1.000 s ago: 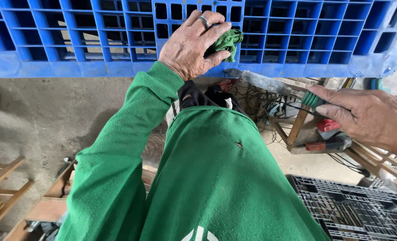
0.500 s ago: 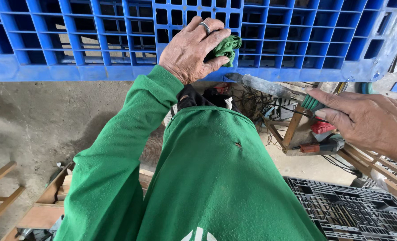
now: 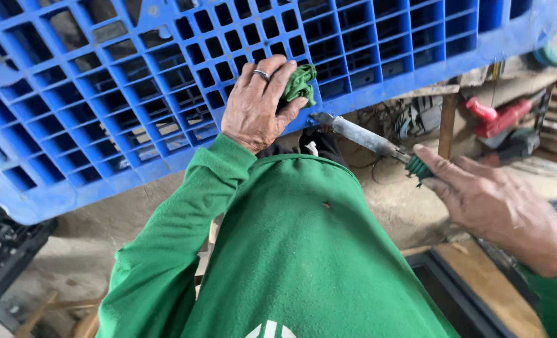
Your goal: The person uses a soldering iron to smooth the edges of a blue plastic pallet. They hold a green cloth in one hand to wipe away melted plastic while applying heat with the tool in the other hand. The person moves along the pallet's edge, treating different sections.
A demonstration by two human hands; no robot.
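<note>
My left hand (image 3: 253, 106) has its grip clenched on a crumpled green cloth (image 3: 299, 84), fingers curled over it and pressing it against the lower edge of the blue plastic pallet (image 3: 103, 119). A ring sits on one finger of that hand. The cloth bunches out to the right of my fingers, just above the pallet's bottom rim.

My right hand (image 3: 497, 209) has its grip closed around the green handle (image 3: 418, 168) of a long metal tool (image 3: 360, 134), thumb and fingers wrapped over the handle's end. The tool's long axis runs on a slant from the handle at near right up toward far left, and its grey flat tip points at the pallet rim, ending just beside the cloth and my left thumb. I cannot tell whether the tip touches the pallet itself.

The pallet stands tilted across the upper part of my view, its open grid facing me, high at the right and dropping toward the left. My green sleeves and green shirt (image 3: 297, 250) fill the near middle. Farther right, behind the tool, red objects (image 3: 500, 116) lie among wooden pieces, and a dark crate (image 3: 3, 250) sits at the left edge on the concrete floor (image 3: 90, 250).
</note>
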